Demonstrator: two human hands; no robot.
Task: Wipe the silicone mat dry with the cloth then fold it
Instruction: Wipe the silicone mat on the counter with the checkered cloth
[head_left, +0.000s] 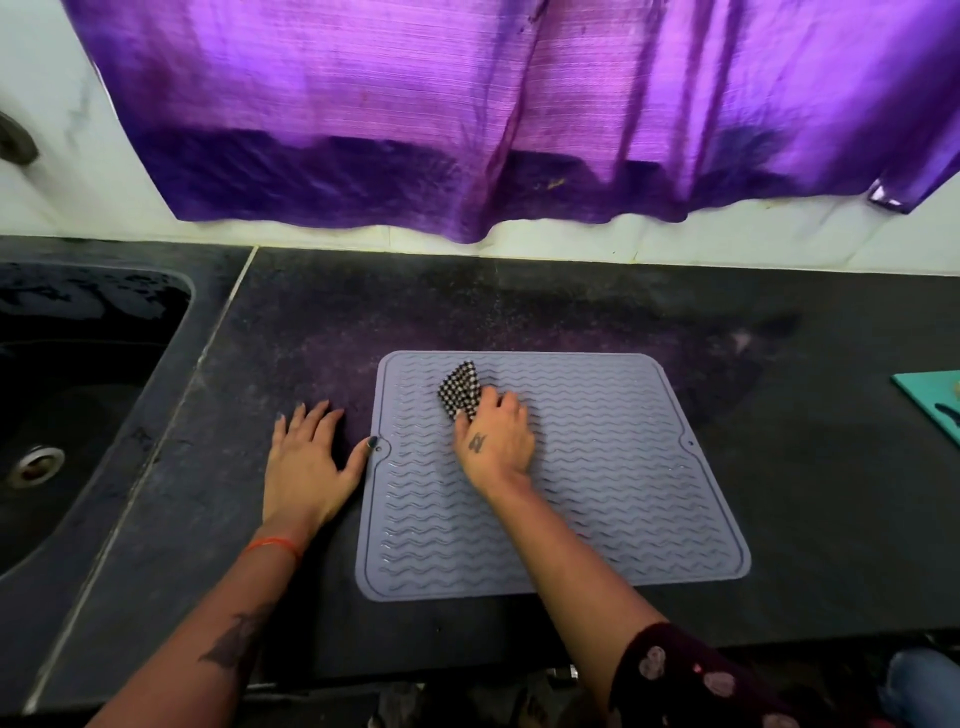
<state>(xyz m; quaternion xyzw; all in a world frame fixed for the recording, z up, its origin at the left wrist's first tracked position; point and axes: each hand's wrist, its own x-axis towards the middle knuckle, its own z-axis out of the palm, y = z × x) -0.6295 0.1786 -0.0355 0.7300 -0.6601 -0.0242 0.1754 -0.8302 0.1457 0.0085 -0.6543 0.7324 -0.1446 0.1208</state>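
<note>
We see one mat (597, 499) flat on the counter (805, 415) and one checked cloth (460, 389) on its far left part. Our right hand (496, 441) grips the cloth; our left hand (311, 457) lies spread beside the mat, thumb touching its edge.

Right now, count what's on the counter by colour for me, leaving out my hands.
Grey: 1, the silicone mat
Black and white check: 1, the cloth lying on the mat
Teal: 1, a board at the right edge, partly out of view
Total: 3
</note>
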